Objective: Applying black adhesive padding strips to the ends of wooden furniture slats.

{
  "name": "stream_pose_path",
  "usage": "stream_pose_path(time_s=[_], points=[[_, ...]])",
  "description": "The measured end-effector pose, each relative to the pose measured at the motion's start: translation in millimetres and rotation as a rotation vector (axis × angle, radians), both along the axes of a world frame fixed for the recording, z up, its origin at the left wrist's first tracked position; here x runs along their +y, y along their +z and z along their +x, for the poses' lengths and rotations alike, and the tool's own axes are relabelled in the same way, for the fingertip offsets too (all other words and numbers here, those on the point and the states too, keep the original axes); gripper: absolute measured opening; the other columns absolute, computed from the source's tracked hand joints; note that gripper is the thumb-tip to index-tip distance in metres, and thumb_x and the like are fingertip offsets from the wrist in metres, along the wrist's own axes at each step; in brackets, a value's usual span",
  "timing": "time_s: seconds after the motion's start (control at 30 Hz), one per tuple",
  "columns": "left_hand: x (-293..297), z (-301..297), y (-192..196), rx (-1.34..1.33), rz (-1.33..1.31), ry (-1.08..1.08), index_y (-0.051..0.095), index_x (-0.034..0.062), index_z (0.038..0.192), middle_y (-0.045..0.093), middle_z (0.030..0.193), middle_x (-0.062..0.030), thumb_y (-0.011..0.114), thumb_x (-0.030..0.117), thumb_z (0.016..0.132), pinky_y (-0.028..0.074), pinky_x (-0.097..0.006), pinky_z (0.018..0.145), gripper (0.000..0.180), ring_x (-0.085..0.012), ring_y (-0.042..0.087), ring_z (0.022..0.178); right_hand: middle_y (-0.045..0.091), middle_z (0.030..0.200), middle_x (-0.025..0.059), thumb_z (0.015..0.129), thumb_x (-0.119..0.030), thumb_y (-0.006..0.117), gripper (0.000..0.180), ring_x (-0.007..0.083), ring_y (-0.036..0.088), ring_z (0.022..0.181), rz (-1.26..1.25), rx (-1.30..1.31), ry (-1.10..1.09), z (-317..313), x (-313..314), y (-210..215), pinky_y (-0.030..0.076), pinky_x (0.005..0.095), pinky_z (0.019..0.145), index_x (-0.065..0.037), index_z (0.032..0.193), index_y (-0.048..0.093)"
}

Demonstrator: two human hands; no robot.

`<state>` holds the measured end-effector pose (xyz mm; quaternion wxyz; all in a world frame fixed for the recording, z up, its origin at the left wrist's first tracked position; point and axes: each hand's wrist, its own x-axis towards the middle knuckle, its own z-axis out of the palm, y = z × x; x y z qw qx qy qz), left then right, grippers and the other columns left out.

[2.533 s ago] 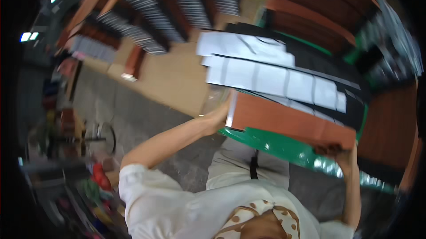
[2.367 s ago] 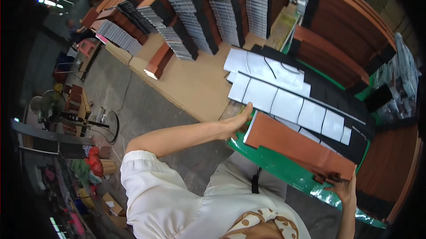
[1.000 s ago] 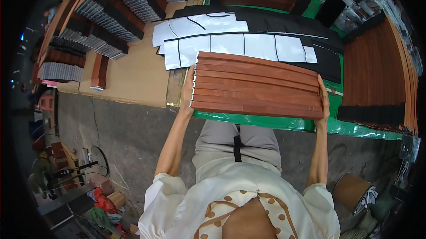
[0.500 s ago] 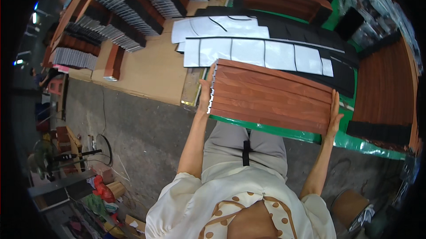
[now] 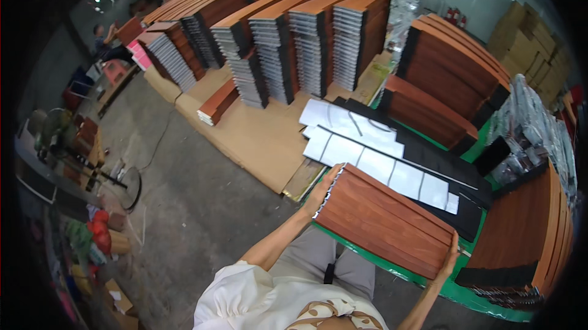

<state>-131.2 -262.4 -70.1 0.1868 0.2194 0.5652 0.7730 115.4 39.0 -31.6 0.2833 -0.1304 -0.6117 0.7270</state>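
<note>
A slip is judged the main risk: the stack of reddish-brown wood-grain panels (image 5: 387,223) is carried only by its two short ends, so if pressure from either side eases, the panels could slide apart or drop onto what lies below. The left hand (image 5: 323,187) is pressed flat against the near-left end of the stack, its fingers spread and curled over the top edge, the pale layered edges of the panels showing just beside the palm. The right hand (image 5: 452,256) is set against the opposite end, fingers extended upward along it and thumb side toward the body; it is clamped on the stack rather than fisted, though its palm side is hidden by the panels. The stack is held level between the two hands, in front of the body and above the near edge of the green sheet (image 5: 450,287). A second hazard is judged to lie beyond the hands, where white sheets (image 5: 380,165) rest on black panels (image 5: 441,161): a lowered corner could catch and shift them. Farther out from the left hand, a cardboard-covered floor area (image 5: 257,134) carries tall rows of stacked panels (image 5: 306,42), well apart from the hands. To the right of the right hand, more wood-grain boards (image 5: 527,226) are laid flat. The bare concrete floor (image 5: 184,207) stretches away to the left of the left forearm.
</note>
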Motion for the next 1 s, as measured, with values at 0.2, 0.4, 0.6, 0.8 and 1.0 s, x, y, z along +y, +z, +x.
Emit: stream_pose_path(time_s=[0.2,0.4,0.6,0.8,1.0], points=[[-8,11,-17,-0.026,-0.073,0.001,0.024,0.0002,0.142,0.022,0.149,-0.0113,0.020,0.055,0.096,0.009,-0.033,0.112,0.072,-0.0223,0.014,0.139,0.026,0.147,0.0137,0.096,-0.053,0.024,0.071,0.0240,0.021,0.137,0.084,-0.098,-0.009,15,17,-35,0.013,0.0372,0.112,0.002,0.141,0.025],[16,-15,-12,-0.064,0.023,-0.032,0.023,0.0001,0.143,0.022,0.149,-0.0112,0.020,0.051,0.097,0.011,-0.033,0.112,0.068,-0.0216,0.015,0.139,0.026,0.147,0.0132,0.096,-0.052,0.027,0.070,0.0236,0.023,0.136,0.108,-0.051,-0.072,-17,24,-28,0.017,0.0368,0.111,0.002,0.141,0.025],[12,-17,19,-0.016,-0.189,-0.097,0.014,0.0011,0.144,0.014,0.151,-0.0119,0.016,0.058,0.095,0.008,-0.035,0.113,0.075,-0.0224,0.011,0.140,0.025,0.147,0.0128,0.092,-0.058,0.031,0.074,0.0250,0.026,0.135,0.069,-0.074,-0.002,-16,32,-36,0.021,0.0374,0.110,-0.005,0.143,0.024],[14,-20,25,0.077,-0.174,-0.087,0.008,0.0072,0.146,0.006,0.153,-0.0100,0.014,0.071,0.085,0.004,-0.037,0.113,0.089,-0.0225,0.003,0.141,0.019,0.150,0.0092,0.092,-0.062,0.022,0.075,0.0236,0.020,0.137,0.126,-0.091,-0.013,-21,28,-29,0.018,0.0370,0.111,-0.009,0.146,0.019],[18,-26,9,0.014,-0.069,-0.096,0.009,0.0068,0.146,0.013,0.151,-0.0114,0.013,0.072,0.085,0.008,-0.039,0.113,0.090,-0.0234,0.009,0.140,0.015,0.151,0.0096,0.091,-0.063,0.020,0.078,0.0244,0.017,0.138,0.094,-0.061,0.013,-29,32,-34,0.016,0.0384,0.112,-0.008,0.146,0.015]])
